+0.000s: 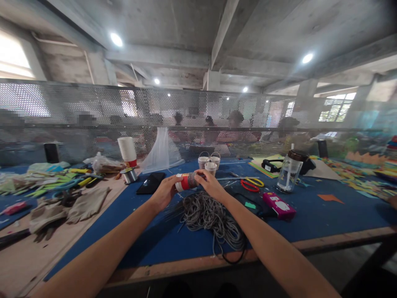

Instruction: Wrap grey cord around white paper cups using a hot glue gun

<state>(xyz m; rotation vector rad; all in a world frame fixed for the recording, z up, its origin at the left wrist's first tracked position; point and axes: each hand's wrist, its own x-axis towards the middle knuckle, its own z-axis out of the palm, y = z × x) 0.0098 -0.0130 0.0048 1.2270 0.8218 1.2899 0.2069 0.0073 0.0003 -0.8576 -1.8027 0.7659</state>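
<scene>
Over blue matting (145,244), left grip (166,191) and right grip (210,185) clasp one part-hidden cup (185,182).

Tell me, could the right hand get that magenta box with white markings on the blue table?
Probably yes: nothing covers the magenta box, to the right of the right hand, though that hand is busy with the grey-wrapped red-and-white paper cup.

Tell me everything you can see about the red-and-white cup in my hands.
The cup looks like paper: white at one end, then a red band, with grey, cord-like wrapping around the other end. It is held roughly sideways near the heap of grey cord. Your left hand holds the white end; your right hand touches the wrapped end.
</scene>
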